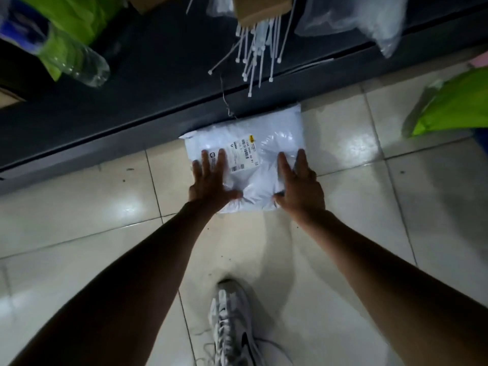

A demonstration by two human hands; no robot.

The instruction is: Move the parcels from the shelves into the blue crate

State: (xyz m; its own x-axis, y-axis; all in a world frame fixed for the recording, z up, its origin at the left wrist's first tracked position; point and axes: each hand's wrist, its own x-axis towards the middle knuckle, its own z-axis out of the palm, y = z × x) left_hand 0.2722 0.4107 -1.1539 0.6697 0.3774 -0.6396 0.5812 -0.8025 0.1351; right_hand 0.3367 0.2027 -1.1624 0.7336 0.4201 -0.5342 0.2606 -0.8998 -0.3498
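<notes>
**A:** Where is the white poly mailer parcel (pixel 277 128) sitting?

**B:** It is lying flat in front of the dark shelf (pixel 132 114), with its far edge right at the shelf's lip and the tiled floor (pixel 79 207) beneath it. I cannot tell whether it is touching the floor or hanging just above it. Its shipping label (pixel 244 154) is facing up.

**A:** And the hands?

**B:** The left hand (pixel 211 180) is lying over the label side with its fingers spread across the top. Its thumb is digging into the near edge, so the plastic is bunching there. The right hand (pixel 301 186) is doing the same on the other side. Both are pinching the parcel's near edge.

**A:** What is lying around it?

**B:** White cable ties (pixel 256 56) are sticking out over the shelf from a cardboard box (pixel 261 6). A clear plastic bottle (pixel 79 62) is lying to the left and a lime-green bag (pixel 454 107) to the right. A white sneaker (pixel 235 326) is standing on the tiles below.
</notes>
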